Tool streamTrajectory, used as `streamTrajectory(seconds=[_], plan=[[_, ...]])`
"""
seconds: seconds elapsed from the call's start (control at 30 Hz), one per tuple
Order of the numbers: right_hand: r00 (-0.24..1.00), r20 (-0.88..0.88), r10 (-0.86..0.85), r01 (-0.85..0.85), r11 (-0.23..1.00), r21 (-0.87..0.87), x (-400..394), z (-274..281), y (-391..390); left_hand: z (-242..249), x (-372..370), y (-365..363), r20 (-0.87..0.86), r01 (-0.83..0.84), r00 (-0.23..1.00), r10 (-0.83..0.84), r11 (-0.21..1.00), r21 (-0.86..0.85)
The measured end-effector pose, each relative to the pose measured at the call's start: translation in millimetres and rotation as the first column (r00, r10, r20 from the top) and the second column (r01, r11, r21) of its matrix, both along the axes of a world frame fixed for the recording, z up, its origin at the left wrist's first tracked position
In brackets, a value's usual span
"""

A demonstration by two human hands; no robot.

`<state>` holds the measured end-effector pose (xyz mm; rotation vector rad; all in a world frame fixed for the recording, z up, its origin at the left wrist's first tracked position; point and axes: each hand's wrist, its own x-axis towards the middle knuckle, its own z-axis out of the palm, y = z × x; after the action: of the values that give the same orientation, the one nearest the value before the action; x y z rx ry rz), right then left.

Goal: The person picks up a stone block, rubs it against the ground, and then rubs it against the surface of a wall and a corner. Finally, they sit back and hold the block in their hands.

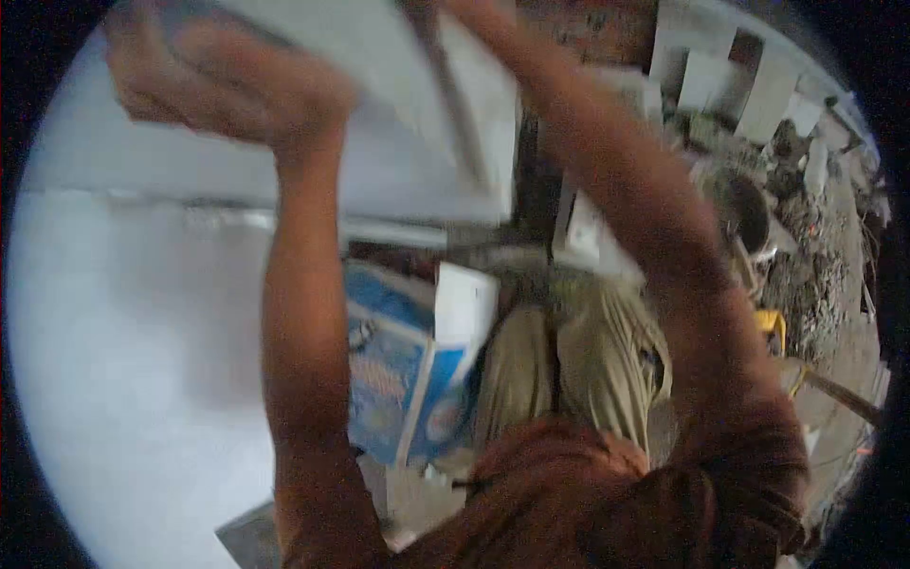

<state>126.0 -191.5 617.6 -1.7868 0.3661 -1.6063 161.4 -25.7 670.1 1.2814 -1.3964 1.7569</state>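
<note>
My left hand (pixel 223 81) is raised at the upper left in front of a white surface (pixel 398 171). Its fingers look curled closed, but motion blur smears them, and whatever they may hold cannot be made out. My right forearm (pixel 607 142) reaches up to the top edge, where the hand itself is cut off. Close to that wrist, a long, dark, narrow strip (pixel 450 104) slants down across the pale panel; its kind is too blurred to tell, and so is whether my right hand touches it.
A blue and white printed bag (pixel 389 370) stands beside my legs (pixel 597 360), with a white piece (pixel 464 308) at its top. White wall fills the left. To the right are a dark bucket (pixel 744 209), rubble (pixel 820 284), a yellow object (pixel 773 327) and pale tiles or boards (pixel 711 81).
</note>
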Motion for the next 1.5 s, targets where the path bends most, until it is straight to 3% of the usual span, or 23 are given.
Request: streamTrajectory(seconds=[0.07,0.13,0.2,0.27,0.43,0.5,0.6,0.63,0.67,0.7,0.77,0.9,0.97,1.0,1.03,1.07,1.13,1.17,1.23,1.27,1.37,1.43,1.5], plan=[[0.888,0.459,-0.023,0.116,0.977,-0.177,-27.7,5.2,59.2,-4.7,9.9,14.0,0.076,-0.047,0.996,0.044,0.998,0.034],[0.951,0.306,0.040,0.030,0.975,-0.222,-46.1,9.1,59.7,-5.0,-38.0,-3.0,-0.193,-0.004,0.981,-0.015,0.995,-0.099],[0.955,0.292,-0.046,0.065,0.996,-0.055,10.1,4.2,2.5,-3.5,-40.6,-4.3,-0.153,0.016,0.988,-0.030,0.995,-0.094],[0.978,0.128,-0.162,0.147,0.982,0.119,25.6,8.9,-20.2,-4.2,-43.7,-2.8,-0.140,0.028,0.989,-0.045,0.993,-0.118],[0.981,0.189,0.032,-0.019,0.997,-0.069,-55.2,7.8,69.1,-4.2,-41.5,-2.5,-0.183,0.041,0.981,-0.059,0.994,-0.100],[0.985,0.172,-0.028,0.059,0.982,-0.181,-44.7,-5.5,53.5,-3.5,-44.5,-3.6,-0.216,0.017,0.975,-0.042,0.994,-0.112],[0.969,0.023,-0.246,0.246,0.969,0.001,-8.7,-26.5,-21.1,-6.6,-52.3,-4.1,-0.241,0.010,0.970,-0.035,0.995,-0.104],[0.983,0.135,0.122,-0.159,0.937,0.310,-21.6,-18.7,-32.7,-2.6,-49.5,-6.5,-0.200,0.031,0.978,-0.055,0.992,-0.121],[0.842,0.338,0.420,-0.539,0.676,0.502,-30.3,-6.9,-44.3,1.4,-46.5,-8.1,-0.191,0.043,0.979,-0.069,0.989,-0.140],[0.847,0.328,0.419,-0.532,0.693,0.486,-44.7,3.9,-45.3,0.9,-45.5,-8.0,-0.194,0.041,0.979,-0.067,0.990,-0.136],[0.226,0.810,0.541,-0.970,0.052,0.236,-78.4,8.4,-29.6,-5.6,-49.7,-8.3,-0.211,0.037,0.975,-0.064,0.991,-0.130],[0.283,0.791,0.542,-0.955,0.081,0.286,-85.8,15.6,-14.6,-1.2,-44.9,0.1,-0.201,0.008,0.979,-0.028,0.995,-0.101],[0.791,0.404,0.459,-0.590,0.747,0.307,-50.1,14.8,-7.9,-4.6,-39.9,0.5,-0.202,0.059,0.976,-0.075,0.995,-0.083],[0.904,0.304,0.301,-0.371,0.906,0.204,-52.5,34.9,11.6,-4.8,-28.5,8.1,-0.141,0.039,0.989,-0.047,0.998,-0.055],[0.935,0.355,0.009,-0.013,1.000,0.011,-22.6,36.2,12.8,-9.0,-23.6,6.0,-0.083,0.030,0.996,-0.032,0.999,-0.023],[0.904,0.424,-0.061,0.113,0.989,-0.100,-2.8,34.2,16.3,-5.0,-40.6,-1.4,-0.132,0.042,0.990,-0.053,0.996,-0.084],[0.916,0.398,-0.046,0.023,0.998,0.064,0.9,24.9,36.6,1.7,-44.5,-6.8,-0.066,0.069,0.995,-0.073,0.995,-0.069],[0.955,0.294,0.034,-0.040,0.999,0.015,-23.4,13.6,54.4,-11.4,-29.6,-1.5,-0.166,0.047,0.984,-0.063,0.994,-0.103],[0.940,0.273,0.204,-0.172,0.975,-0.138,-65.5,-11.0,82.7,-12.7,-26.8,1.8,-0.144,-0.087,0.987,0.072,0.991,-0.102],[0.949,0.257,0.180,-0.149,0.980,-0.135,-63.4,-10.7,71.1,-9.6,-32.7,-1.6,-0.160,-0.063,0.986,0.046,0.993,-0.101],[0.974,0.228,0.020,-0.011,0.999,-0.037,-12.3,10.2,25.0,0.5,-33.6,-2.0,-0.088,0.040,0.995,-0.051,0.992,-0.120],[0.975,0.222,-0.010,-0.034,0.981,0.191,-4.5,31.7,-3.6,-0.9,-37.5,-2.8,-0.093,0.014,0.995,-0.025,0.993,-0.115],[0.971,0.238,0.016,-0.048,0.991,0.128,-17.2,15.7,42.3,-4.9,-38.7,-6.0,-0.101,-0.010,0.995,-0.004,0.991,-0.137]])
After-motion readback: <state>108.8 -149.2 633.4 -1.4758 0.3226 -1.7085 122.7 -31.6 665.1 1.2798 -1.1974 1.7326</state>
